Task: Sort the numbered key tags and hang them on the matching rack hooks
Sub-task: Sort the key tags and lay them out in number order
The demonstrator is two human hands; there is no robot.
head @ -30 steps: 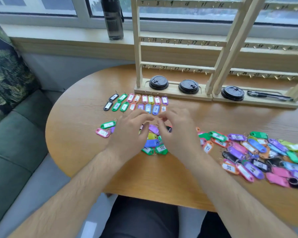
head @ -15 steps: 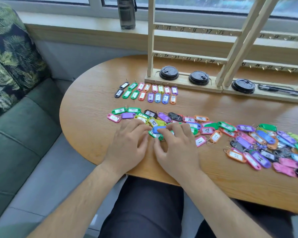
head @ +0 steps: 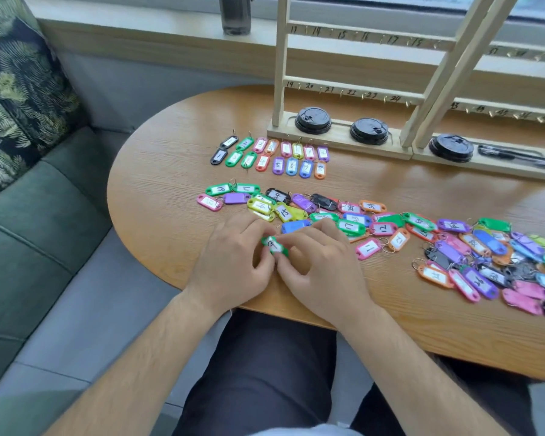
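Green key tag (head: pixel 274 247) is pinched between left hand (head: pixel 233 265) and right hand (head: pixel 323 265) over the tabletop (head: pixel 158 199), label upward (presumably for reading its number).

Both hands, left hand (head: pixel 233 262) and right hand (head: pixel 321 265), pinch a green tag (head: pixel 274 246)

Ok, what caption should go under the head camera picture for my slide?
Left hand and right hand pinch a green tag at a table strewn with numbered tags.
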